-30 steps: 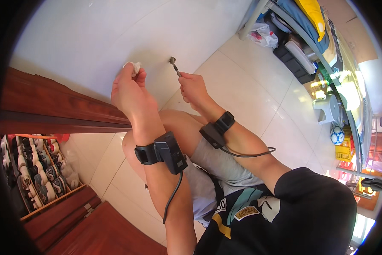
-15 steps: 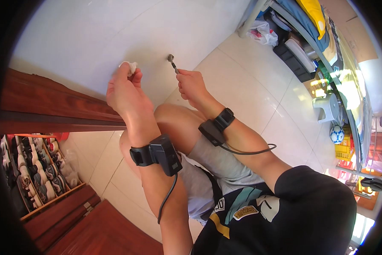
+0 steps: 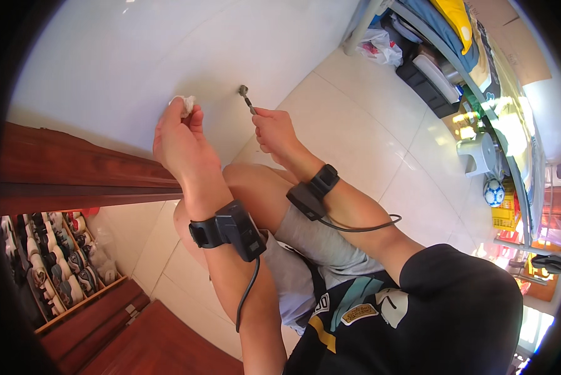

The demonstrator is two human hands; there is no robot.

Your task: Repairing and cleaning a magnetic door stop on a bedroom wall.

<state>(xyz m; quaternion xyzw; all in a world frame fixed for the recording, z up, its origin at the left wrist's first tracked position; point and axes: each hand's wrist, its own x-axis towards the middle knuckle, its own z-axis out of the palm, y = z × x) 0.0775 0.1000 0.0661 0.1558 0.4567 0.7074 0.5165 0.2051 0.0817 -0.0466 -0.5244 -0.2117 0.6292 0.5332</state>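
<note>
My left hand (image 3: 183,144) is raised in front of the white wall (image 3: 137,50), its fingers pinched around a crumpled white tissue (image 3: 186,104). To its right, my right hand (image 3: 274,132) is closed on the handle of a slim metal tool (image 3: 243,92). The tool's short, dark, rounded head points up and left and is at or close to the wall; contact cannot be made out. Its exact kind is too small to tell, and my fingers hide the lower handle. Both forearms wear black strapped boxes with cables.
A red-brown wooden door frame (image 3: 74,165) stands left of my left hand. Beyond it is a rack of shoes (image 3: 49,262). At right, a metal-framed bed (image 3: 461,59) has a black bin (image 3: 427,87), a grey stool (image 3: 476,154) and a ball (image 3: 494,193) under or beside it.
The view has shifted slightly. Both hands keep their grips, and the tool's head sits a little lower and further left in the picture.
</note>
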